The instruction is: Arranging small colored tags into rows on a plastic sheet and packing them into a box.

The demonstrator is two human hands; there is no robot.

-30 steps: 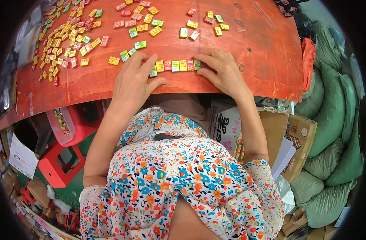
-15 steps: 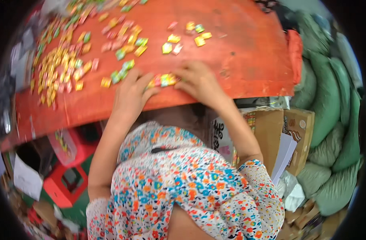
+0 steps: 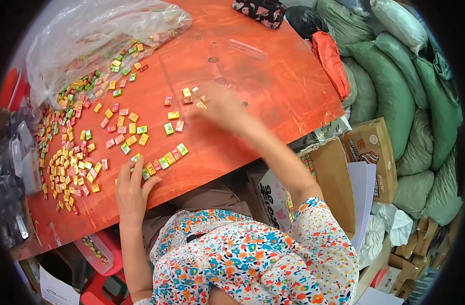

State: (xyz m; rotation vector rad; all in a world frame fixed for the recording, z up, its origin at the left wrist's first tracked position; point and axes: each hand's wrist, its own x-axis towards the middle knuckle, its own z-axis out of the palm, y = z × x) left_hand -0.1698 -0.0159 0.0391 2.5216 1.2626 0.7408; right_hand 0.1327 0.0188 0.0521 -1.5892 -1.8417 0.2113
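A short row of small red, yellow and green boxes (image 3: 164, 161) lies end to end near the table's front edge. At the row's left end rests my left hand (image 3: 131, 190), its thumb and fingers apart, with some boxes partly hidden beneath and beside it. My right hand (image 3: 218, 105) is smeared by motion above a loose group of boxes farther off; a yellow box (image 3: 201, 105) shows at its fingertips, though whether it is gripped I cannot tell. Nearer boxes of that group, such as a green one (image 3: 169, 128), lie apart from both hands.
Many more loose boxes (image 3: 70, 165) cover the left of the red table (image 3: 212, 147). A clear plastic bag (image 3: 105, 35) holding boxes lies at the back left. Cardboard boxes (image 3: 369, 152) and green sacks (image 3: 400, 101) stand on the right; red plastic stools are below left.
My right hand has left the row and moved away to the loose boxes. My left hand has shifted toward the row's left end. The view has turned, bringing the bag into sight.
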